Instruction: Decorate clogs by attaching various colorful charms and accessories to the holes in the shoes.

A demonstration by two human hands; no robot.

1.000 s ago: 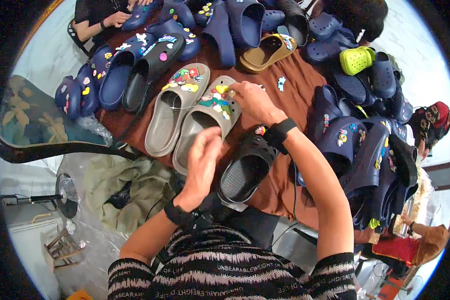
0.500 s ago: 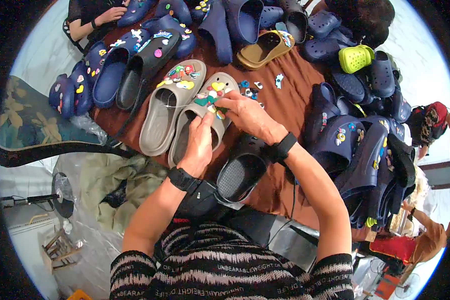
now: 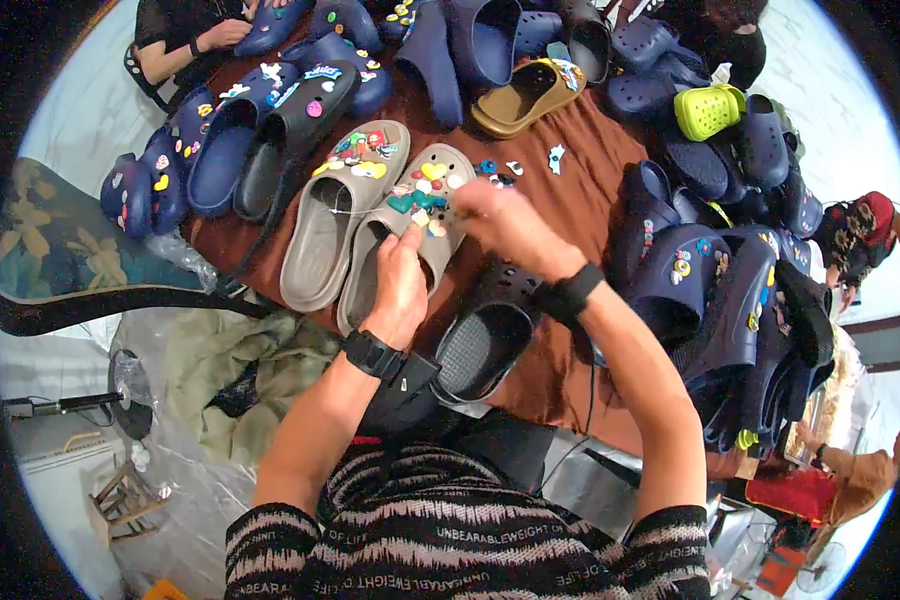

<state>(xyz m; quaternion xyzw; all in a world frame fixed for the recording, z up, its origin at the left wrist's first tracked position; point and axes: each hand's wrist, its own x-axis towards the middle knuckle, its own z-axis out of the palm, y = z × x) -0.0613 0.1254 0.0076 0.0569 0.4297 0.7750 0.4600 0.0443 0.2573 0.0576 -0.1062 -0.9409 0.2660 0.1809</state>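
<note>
Two grey clogs lie side by side on the brown cloth. The right grey clog (image 3: 447,262) has charms (image 3: 422,200) in green, yellow, red and white on its upper. My left hand (image 3: 400,287) grips this clog at its opening, the fingers partly inside and under the upper. Just right of its toe is my right hand (image 3: 510,225), smeared by motion, so its fingers do not show clearly. The left grey clog (image 3: 312,270) also bears colourful charms. Beyond my right hand lie small loose charms (image 3: 487,168) and a light-blue one (image 3: 555,158).
A black clog (image 3: 485,350) lies close to me, below my right hand. Navy clogs (image 3: 710,285) pile up on the right, with more along the far side. A lime clog (image 3: 710,110) and an olive-brown clog (image 3: 530,98) stand out. A co-worker's hand (image 3: 225,35) is at the far left.
My right hand has lifted off the right grey clog's charms and moved slightly right. My left hand keeps its grip on the clog. The lime clog shifted marginally in view.
</note>
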